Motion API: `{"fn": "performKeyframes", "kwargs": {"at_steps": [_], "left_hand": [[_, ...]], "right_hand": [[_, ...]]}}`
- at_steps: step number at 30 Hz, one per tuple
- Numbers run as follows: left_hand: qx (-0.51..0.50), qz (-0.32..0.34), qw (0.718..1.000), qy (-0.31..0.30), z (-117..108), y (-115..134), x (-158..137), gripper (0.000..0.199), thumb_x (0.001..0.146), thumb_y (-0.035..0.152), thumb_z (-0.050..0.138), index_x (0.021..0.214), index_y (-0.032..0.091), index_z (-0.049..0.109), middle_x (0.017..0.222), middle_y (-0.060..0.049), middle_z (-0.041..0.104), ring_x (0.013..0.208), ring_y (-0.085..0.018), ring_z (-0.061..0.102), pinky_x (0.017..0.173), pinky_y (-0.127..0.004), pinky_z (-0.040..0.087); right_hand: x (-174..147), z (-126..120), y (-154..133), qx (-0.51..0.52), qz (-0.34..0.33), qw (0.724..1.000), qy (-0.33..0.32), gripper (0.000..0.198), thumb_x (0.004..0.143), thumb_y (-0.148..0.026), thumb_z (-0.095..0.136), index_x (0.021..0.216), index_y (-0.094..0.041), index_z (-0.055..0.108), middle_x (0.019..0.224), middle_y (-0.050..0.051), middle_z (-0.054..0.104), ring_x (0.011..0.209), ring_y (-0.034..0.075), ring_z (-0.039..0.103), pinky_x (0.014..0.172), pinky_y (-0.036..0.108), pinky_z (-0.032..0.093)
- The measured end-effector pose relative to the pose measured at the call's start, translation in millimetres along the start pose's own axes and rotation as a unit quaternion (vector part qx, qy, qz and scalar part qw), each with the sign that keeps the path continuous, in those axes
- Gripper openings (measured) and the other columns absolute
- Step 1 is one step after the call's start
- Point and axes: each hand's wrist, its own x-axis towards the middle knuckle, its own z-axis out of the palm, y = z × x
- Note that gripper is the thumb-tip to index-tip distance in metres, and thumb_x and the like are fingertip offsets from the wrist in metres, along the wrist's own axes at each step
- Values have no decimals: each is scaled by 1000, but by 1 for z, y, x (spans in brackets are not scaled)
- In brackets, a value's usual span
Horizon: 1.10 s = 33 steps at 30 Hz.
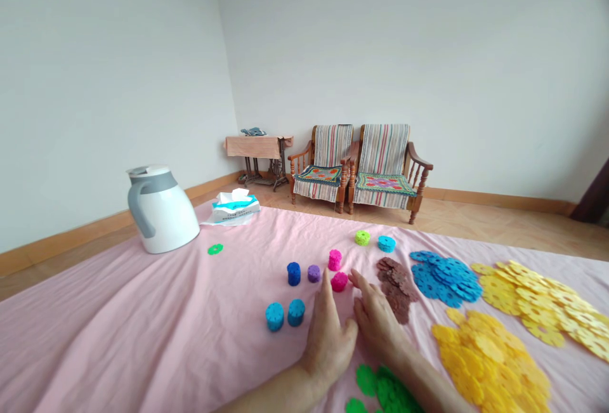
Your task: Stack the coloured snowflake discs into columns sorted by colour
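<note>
My left hand [329, 332] is upright on its edge above the cloth, fingers stretched forward and thumb apart, holding nothing. Across from it, my right hand [378, 313] reaches forward with its fingers extended, also holding nothing. Just beyond and between the fingertips is a short pink stack of notched plastic discs [339, 282]; whether a fingertip touches it I cannot tell. Behind it stands another pink stack [335, 259]. A purple stack [313, 273] and a dark blue stack [294, 273] are to the left. Two light blue stacks, one nearer my hand [295, 312], one further left [275, 316], stand closer.
Loose discs lie in brown [396, 287], blue [446, 278], pale yellow [537, 299], orange-yellow [492, 362] and green [390, 391] piles. Lime [362, 238] and blue [386, 243] stacks sit behind. A white jug [166, 213], tissue pack [234, 207] and single green disc [216, 249] are left.
</note>
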Motion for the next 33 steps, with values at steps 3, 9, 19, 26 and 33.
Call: {"fn": "performKeyframes", "kwargs": {"at_steps": [3, 9, 19, 26, 33], "left_hand": [[8, 0, 1000, 0, 0, -1, 1, 83, 63, 2, 48, 143, 10, 25, 150, -13, 26, 139, -26, 20, 116, -39, 16], [6, 2, 1000, -1, -2, 1, 1, 81, 64, 2, 48, 142, 8, 27, 149, -14, 28, 137, -26, 25, 115, -38, 19], [21, 2, 1000, 0, -2, -2, 0, 82, 63, 2, 49, 142, 10, 29, 148, -13, 30, 137, -26, 24, 115, -39, 18], [14, 0, 1000, 1, -1, -3, 1, 82, 62, 3, 49, 141, 12, 31, 147, -12, 32, 137, -26, 24, 114, -38, 18], [36, 1, 999, -4, -2, -3, 1, 80, 64, 3, 48, 142, 9, 29, 148, -14, 30, 136, -26, 27, 113, -38, 20]], "right_hand": [[-1, -1, -3, -4, -11, 1000, -4, 51, 81, -10, 30, 128, 0, 48, 122, 19, 61, 113, 25, 57, 96, 40, 43], [-1, -6, -8, -9, -20, 1000, -14, 51, 80, -9, 33, 127, -4, 51, 124, 17, 61, 112, 23, 58, 94, 36, 44], [-1, -5, -6, -18, 14, 1000, -6, 49, 79, -7, 33, 123, -8, 54, 113, 14, 67, 105, 24, 62, 91, 39, 43], [-4, -6, -10, -8, 1, 1000, -14, 50, 79, -7, 33, 126, -9, 51, 116, 14, 66, 105, 24, 61, 89, 40, 42], [-3, -6, -10, -4, -1, 1000, -22, 50, 81, -8, 31, 127, -6, 50, 117, 15, 65, 106, 25, 60, 90, 40, 41]]}}
